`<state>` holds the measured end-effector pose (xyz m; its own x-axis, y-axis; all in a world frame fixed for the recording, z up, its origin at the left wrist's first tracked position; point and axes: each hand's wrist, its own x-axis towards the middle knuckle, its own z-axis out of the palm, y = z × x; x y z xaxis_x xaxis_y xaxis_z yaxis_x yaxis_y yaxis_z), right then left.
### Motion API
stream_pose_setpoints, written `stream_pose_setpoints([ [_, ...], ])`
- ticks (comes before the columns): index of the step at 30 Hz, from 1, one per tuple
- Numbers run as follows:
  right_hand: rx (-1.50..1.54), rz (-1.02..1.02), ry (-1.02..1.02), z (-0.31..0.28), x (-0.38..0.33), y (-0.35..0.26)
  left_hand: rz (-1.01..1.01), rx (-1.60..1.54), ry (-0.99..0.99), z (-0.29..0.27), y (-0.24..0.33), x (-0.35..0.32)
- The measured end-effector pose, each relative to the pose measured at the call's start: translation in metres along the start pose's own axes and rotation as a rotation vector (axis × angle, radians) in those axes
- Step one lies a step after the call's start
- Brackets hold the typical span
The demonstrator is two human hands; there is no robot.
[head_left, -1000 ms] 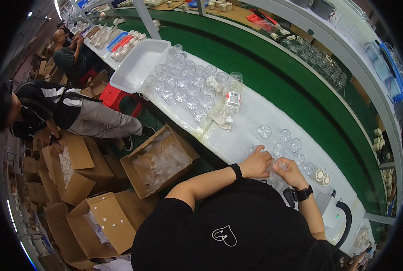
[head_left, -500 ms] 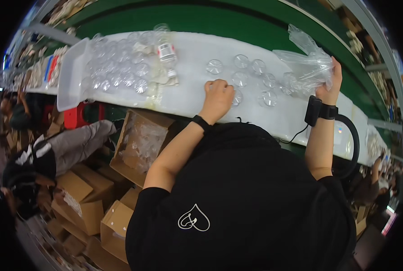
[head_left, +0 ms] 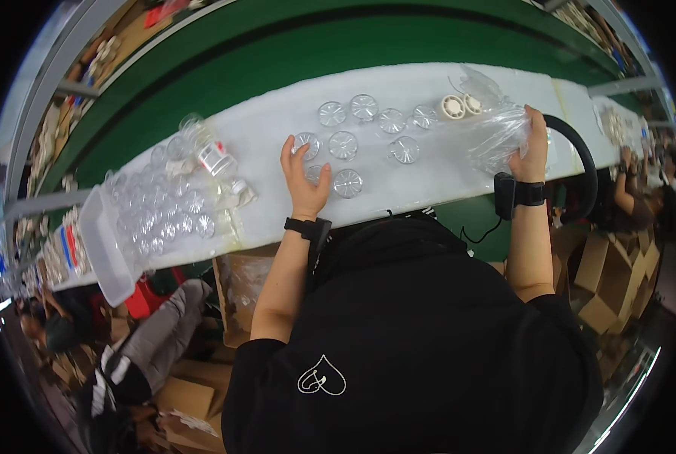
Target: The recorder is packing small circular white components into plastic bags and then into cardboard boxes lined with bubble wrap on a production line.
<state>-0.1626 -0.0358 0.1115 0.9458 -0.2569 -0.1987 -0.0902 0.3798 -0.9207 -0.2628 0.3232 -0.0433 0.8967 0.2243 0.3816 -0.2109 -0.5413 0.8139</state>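
Observation:
My left hand (head_left: 305, 181) is open, thumb and fingers spread, with its fingertips over a clear round plastic piece (head_left: 308, 142) at the left of a loose group. Below that, a second clear piece lies partly hidden behind the hand. Several similar round pieces (head_left: 343, 145) with ray-like ridges are spread to the right. My right hand (head_left: 532, 147) is closed on a crumpled clear plastic bag (head_left: 497, 136), which lies partly on the white table cover. Two cream-white ring-shaped parts (head_left: 453, 107) sit beside the bag's upper left.
Clear round pieces fill the cover's left side (head_left: 168, 204), near a bottle with a red-and-white label (head_left: 215, 159). A translucent bin (head_left: 105, 246) stands at the left end. Cardboard boxes (head_left: 610, 276) lie below at right, and a person in grey trousers (head_left: 160, 333) is at lower left.
My view has turned, shifting the table. My left hand has gone from curled to spread fingers. The bag has been lowered toward the cover, and two cream-white rings now show beside it.

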Motion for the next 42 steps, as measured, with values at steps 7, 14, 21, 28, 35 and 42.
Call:
stream_pose_setpoints([
  [7,-0.081,0.103,0.085,-0.048,0.003,0.029,-0.15,-0.229,0.156,0.015,-0.003,0.005],
  [14,-0.961,-0.822,-0.322,-0.048,0.023,0.054,-0.104,0.028,0.53,0.054,-0.013,-0.004],
  [21,-0.146,0.259,-0.335,0.014,0.025,0.034,-0.225,0.134,0.523,0.058,0.023,-0.003],
  [28,-0.853,-0.604,-0.977,0.072,-0.011,0.037,-0.02,0.016,0.21,0.001,0.116,0.01],
  [35,-0.394,-0.587,-1.506,0.168,-0.12,0.021,0.104,-0.676,-0.371,-0.01,0.143,0.003],
  [42,-0.293,0.055,-0.737,0.082,-0.096,0.024,0.337,0.274,-0.497,-0.005,0.173,0.024],
])
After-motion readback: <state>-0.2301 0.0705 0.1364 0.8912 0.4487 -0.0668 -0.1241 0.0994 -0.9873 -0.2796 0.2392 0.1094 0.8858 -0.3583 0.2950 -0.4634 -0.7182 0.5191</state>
